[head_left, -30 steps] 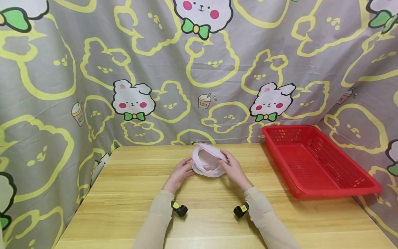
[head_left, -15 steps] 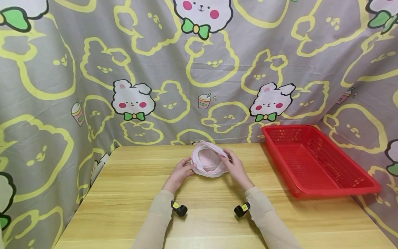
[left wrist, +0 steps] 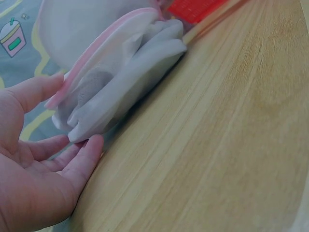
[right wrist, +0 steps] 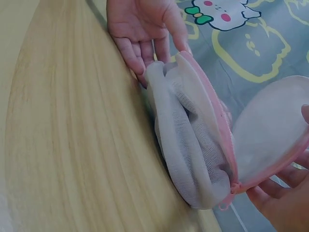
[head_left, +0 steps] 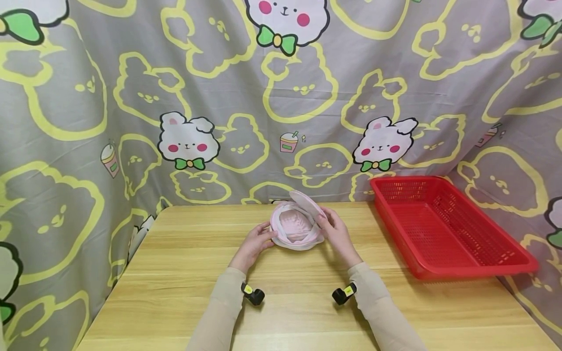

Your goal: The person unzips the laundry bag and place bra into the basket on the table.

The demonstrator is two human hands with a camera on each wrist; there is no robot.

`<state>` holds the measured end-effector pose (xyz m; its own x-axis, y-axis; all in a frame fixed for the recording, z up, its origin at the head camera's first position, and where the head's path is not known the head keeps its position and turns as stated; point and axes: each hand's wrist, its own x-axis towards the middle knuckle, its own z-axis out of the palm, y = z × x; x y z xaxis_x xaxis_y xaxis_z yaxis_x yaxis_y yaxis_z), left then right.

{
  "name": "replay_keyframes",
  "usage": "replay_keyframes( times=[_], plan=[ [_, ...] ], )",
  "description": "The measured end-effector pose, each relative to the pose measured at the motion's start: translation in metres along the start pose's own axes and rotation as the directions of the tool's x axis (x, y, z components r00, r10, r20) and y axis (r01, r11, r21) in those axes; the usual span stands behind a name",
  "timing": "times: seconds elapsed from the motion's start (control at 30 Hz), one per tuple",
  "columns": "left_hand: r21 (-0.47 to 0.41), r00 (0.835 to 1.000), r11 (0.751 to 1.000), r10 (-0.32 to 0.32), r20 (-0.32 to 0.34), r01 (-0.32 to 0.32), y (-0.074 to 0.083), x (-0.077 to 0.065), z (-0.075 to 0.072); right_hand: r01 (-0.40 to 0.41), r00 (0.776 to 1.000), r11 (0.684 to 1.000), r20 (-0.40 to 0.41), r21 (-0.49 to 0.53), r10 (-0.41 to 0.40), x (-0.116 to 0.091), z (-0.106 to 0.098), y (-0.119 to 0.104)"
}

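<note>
A round white mesh laundry bag [head_left: 296, 243] with a pink zipper rim sits at the back middle of the table, its top unzipped. Its round lid [head_left: 306, 201] stands tilted up at the back right. My left hand [head_left: 254, 243] holds the bag's left side, thumb on the pink rim [left wrist: 79, 65] and fingers against the lower mesh [left wrist: 120, 92]. With the right hand [head_left: 335, 234] I grip the lid's edge between thumb and fingers. In the right wrist view the zipper pull [right wrist: 231, 191] hangs where lid and bag meet. Folds of mesh partly hide the bag's inside.
A red plastic basket [head_left: 476, 271] with perforated walls stands at the right of the wooden table [head_left: 290, 312]. A grey curtain [head_left: 246, 97] with cartoon prints hangs behind and at both sides. Small black cameras [head_left: 253, 294] are strapped to both wrists.
My right hand has lifted the lid up and to the right, away from the bag's opening, so more of the inside shows. My left hand has stayed nearly still on the bag.
</note>
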<state>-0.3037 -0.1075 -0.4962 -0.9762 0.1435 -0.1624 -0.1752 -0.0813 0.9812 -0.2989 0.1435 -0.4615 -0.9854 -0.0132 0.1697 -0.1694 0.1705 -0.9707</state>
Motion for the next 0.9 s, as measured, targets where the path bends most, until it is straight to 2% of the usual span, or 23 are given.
replay_keyframes(
  times=[0.37,0.67,0.9],
  plan=[
    [-0.01,1.0,1.0,-0.01,-0.007,0.01,0.0,0.001,0.0,-0.056,0.998,0.99,-0.035,0.128,0.061,0.002,-0.006,-0.003],
    [0.003,0.999,1.0,-0.021,0.034,0.021,0.0,0.003,-0.003,-0.1,0.992,0.974,-0.059,0.205,0.114,0.007,-0.015,-0.001],
    [-0.005,1.0,1.0,-0.018,0.014,0.018,0.001,0.001,-0.001,-0.129,0.984,0.936,-0.074,0.327,0.161,0.008,-0.025,0.001]
  ],
)
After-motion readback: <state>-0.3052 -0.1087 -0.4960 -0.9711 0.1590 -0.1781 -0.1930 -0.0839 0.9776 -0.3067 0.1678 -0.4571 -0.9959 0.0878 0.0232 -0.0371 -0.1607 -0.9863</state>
